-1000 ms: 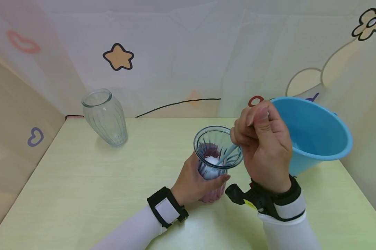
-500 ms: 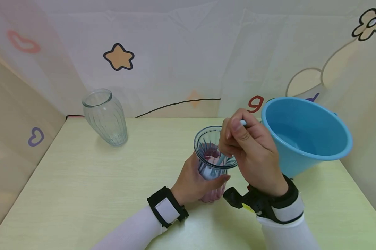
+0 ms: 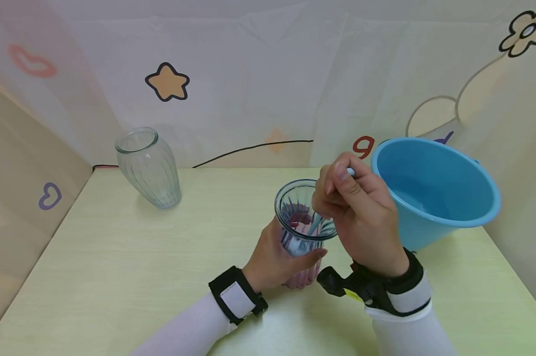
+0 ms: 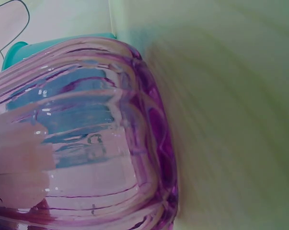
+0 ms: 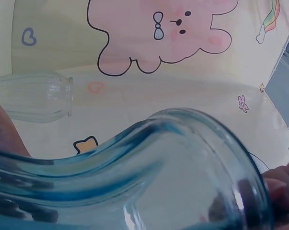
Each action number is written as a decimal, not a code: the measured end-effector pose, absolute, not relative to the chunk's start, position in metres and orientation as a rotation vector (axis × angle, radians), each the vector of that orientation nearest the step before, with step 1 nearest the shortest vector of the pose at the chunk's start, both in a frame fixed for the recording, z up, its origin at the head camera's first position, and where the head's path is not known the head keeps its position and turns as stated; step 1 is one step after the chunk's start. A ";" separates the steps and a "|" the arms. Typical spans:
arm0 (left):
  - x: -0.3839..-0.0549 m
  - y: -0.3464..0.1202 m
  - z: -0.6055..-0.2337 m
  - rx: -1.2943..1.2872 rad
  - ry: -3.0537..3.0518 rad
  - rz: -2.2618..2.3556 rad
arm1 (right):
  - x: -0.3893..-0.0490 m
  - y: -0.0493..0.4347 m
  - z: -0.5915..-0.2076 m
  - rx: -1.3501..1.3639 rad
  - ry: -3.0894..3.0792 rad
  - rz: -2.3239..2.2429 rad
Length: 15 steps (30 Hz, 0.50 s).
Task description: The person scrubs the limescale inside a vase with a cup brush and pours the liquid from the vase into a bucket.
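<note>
The ribbed vase (image 3: 301, 222) stands upright on the table (image 3: 116, 277), its glass blue at the flared rim and purple toward the base, with something white showing low inside. It sits between the two hands, wrapped on its near-left side by the left hand (image 3: 272, 259): the palm lies against the wall and the thumb curls round the front just below the rim. In the left wrist view the purple base (image 4: 149, 158) fills the frame, fingers (image 4: 17, 167) pressed against the glass at the left edge.

Just above the rim, the right hand (image 3: 361, 217) has its fingers clenched in a pinch round a pale blue stick (image 3: 314, 225) (spoon or brush, its lower end is too blurred through the glass to tell). The stick slants from the fingertips down into the mouth of the vase, and its top end pokes out behind the knuckles. The right wrist view looks along the blue rim (image 5: 192, 158) from very close.

Beyond the right knuckles, just beside them, a blue basin (image 3: 432, 188) rests tilted with its opening facing the person. Well apart from the left fingers, at the far left of the table, a clear vase (image 3: 148, 165) stands upright. A wall cloth (image 3: 250, 74) with cartoon shapes hangs behind.
</note>
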<state>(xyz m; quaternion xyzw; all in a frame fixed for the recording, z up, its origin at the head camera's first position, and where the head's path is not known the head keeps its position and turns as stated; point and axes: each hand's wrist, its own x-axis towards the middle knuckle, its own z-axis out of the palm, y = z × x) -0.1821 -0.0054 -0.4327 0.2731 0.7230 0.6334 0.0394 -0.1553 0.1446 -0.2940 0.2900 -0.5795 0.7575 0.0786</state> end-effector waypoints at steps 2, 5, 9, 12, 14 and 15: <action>-0.182 -0.005 -0.433 0.851 2.225 1.949 | -0.156 0.144 -0.294 0.853 -1.675 2.297; -0.182 -0.005 -0.433 0.859 2.233 1.952 | -0.156 0.144 -0.293 0.839 -1.572 2.350; -0.182 -0.005 -0.434 0.854 2.248 1.939 | -0.157 0.144 -0.293 0.800 -1.453 2.375; -0.183 -0.005 -0.434 0.859 2.265 1.932 | -0.157 0.145 -0.292 0.779 -1.348 2.386; -0.183 -0.005 -0.434 0.862 2.275 1.933 | -0.158 0.147 -0.291 0.781 -1.263 2.400; -0.183 -0.005 -0.434 0.863 2.279 1.933 | -0.158 0.148 -0.291 0.783 -1.220 2.407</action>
